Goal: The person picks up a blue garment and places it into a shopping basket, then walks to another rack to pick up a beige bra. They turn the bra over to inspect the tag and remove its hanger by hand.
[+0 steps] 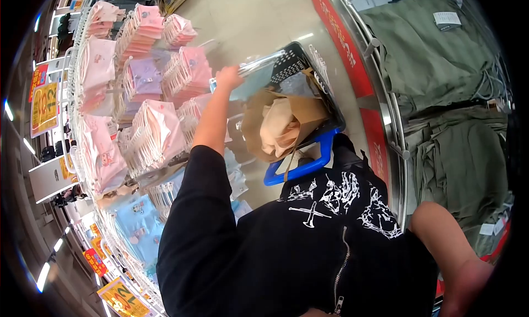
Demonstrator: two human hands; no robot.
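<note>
Your left hand (230, 77) was stretched forward to the near-left corner of a dark cart basket (286, 69), at the upper edge of a pale packet (256, 81) with a clear, shiny surface; its fingers looked curled there, though blur hid their tips, so you could not tell whether they gripped the packet; the packet lay across the basket's left side, beside a brown paper bag (314, 112). The bag stood open, with peach-coloured cloth (278, 124) bunched inside it; the basket had a perforated wall at its far end, and a blue handle (297, 176) crossed its near side, close to your body. Your right hand (473, 281) was low at the right edge of the view, beside your black top (264, 262); its fingers could not be made out, so you could not tell whether they were open or closed. On your left, a rack held pink garments (99, 63), lilac garments (144, 77) and light blue garments (138, 223) on white hangers, with yellow and red signs (45, 108) beyond; on your right, dark green garments (430, 47) lay piled behind a metal rail (394, 116), and a red strip (339, 38) with white lettering ran beside it above the pale floor (231, 14).
</note>
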